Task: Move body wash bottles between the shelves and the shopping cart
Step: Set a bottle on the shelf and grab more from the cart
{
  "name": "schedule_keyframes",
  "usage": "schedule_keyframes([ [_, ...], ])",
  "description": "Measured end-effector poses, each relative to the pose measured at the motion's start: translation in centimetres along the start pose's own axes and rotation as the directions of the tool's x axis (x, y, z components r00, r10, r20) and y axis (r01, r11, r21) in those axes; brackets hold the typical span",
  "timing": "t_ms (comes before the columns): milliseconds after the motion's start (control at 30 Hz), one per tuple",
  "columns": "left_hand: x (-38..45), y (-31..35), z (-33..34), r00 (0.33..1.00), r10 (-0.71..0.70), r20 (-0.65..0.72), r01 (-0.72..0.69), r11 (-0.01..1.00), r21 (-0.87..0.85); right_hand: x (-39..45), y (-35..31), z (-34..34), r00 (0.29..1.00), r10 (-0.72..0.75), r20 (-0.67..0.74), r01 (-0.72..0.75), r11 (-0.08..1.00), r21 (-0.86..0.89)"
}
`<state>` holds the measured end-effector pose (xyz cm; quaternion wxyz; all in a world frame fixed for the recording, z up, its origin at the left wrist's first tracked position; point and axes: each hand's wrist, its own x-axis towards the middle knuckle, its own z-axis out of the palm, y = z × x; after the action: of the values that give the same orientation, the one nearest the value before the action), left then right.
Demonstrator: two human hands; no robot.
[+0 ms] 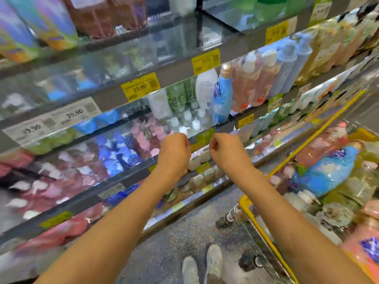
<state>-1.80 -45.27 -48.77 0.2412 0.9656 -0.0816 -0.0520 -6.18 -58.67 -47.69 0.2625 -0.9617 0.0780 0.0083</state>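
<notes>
Both hands are held out toward the shelves, and nothing is grasped in them.

The left hand (175, 153) and the right hand (226, 152) are seen side by side near the centre, fingers curled inward and clenched on nothing, as far as the blur permits to judge. At about 1 o'clock from the hands, a blue body wash bottle (222, 99) is standing tilted on the shelf (114, 99), just beside a white bottle (205, 87) and pink bottles (254, 83). A yellow price tag (140, 89) is fixed on the shelf edge at 11 o'clock. At 3 o'clock the shopping cart (266, 232) with a yellow rim is placed, and a blue bottle (326, 175) is lying among others inside it. Grey shoes (205, 265) are visible at 6 o'clock on the floor.
</notes>
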Motion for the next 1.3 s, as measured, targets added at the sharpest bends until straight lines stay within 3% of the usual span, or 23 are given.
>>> schedule_keyframes([
  [267, 7.2, -4.9, 1.7, 0.985, -0.058, -0.165, 0.064, 0.998, 0.029, 8.0, -0.5, 3.1, 0.995, -0.1, -0.005, 0.1, 0.995, 0.01],
  [433, 14.7, -8.0, 3.5, 0.953, -0.156, -0.259, 0.172, 0.984, 0.039, 16.0, 0.2, 7.4, 0.983, -0.154, -0.095, 0.16, 0.985, 0.057],
  [533, 17.5, -10.0, 4.7, 0.925, -0.125, -0.36, 0.145, 0.989, 0.03, 20.3, 0.1, 9.6, 0.98, -0.142, -0.143, 0.16, 0.979, 0.124],
  [700, 21.6, -12.9, 6.6, 0.871, -0.187, -0.454, 0.09, 0.97, -0.226, 24.5, 0.9, 12.6, 0.963, -0.096, -0.253, 0.143, 0.975, 0.173],
  [867, 23.6, -13.1, 7.5, 0.83, -0.224, -0.51, 0.03, 0.932, -0.362, 27.4, -0.4, 13.0, 0.889, -0.114, -0.443, 0.216, 0.959, 0.185],
  [1000, 24.7, -13.0, 7.9, 0.811, -0.209, -0.547, -0.071, 0.892, -0.447, 28.6, -1.5, 13.5, 0.877, -0.11, -0.468, 0.241, 0.943, 0.228],
  [1300, 24.7, -13.1, 7.8, 0.856, -0.256, -0.448, -0.082, 0.791, -0.607, 27.5, 0.9, 15.4, 0.907, -0.055, -0.419, 0.16, 0.962, 0.22],
])
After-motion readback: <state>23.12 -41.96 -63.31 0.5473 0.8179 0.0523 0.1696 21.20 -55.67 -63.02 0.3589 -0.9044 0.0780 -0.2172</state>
